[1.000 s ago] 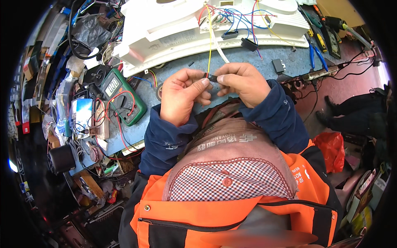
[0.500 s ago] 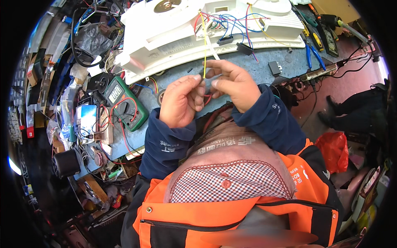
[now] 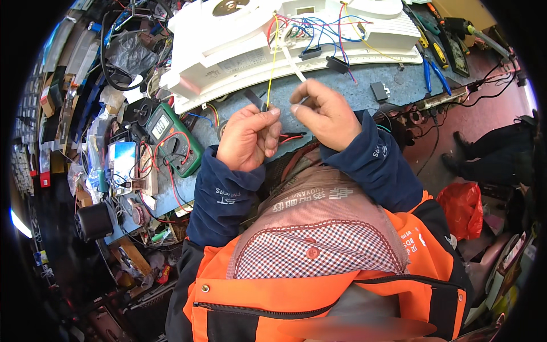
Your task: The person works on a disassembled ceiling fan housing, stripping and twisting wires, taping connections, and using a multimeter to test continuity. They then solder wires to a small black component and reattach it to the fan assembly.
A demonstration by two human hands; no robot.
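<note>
My left hand [image 3: 250, 137] is closed, its thumb and forefinger pinching the lower end of a yellow wire [image 3: 272, 77]. A short, dark, flat strip [image 3: 254, 99] sticks up from the same fingertips; I cannot tell whether it is tape. The wire runs taut up to a white appliance housing [image 3: 228, 71] lying at the back of the bench. Just right of the wire is my right hand [image 3: 327, 117], its fingers half bent and apart from the thumb, with nothing visible in them. Red and black leads [image 3: 292, 137] show between and below the hands.
Blue and red wires and small black blocks [image 3: 337, 65] hang from the housing. A green multimeter [image 3: 174, 139] stands at left, beside clutter. Blue-handled pliers [image 3: 436, 77] and a small dark relay-like block [image 3: 379, 91] lie at right. A person's dark-clothed legs [image 3: 490, 154] show far right.
My right hand has drawn slightly away from the left. The dark strip now stands up at my left fingertips, and the yellow wire's lower end has shifted left with that hand.
</note>
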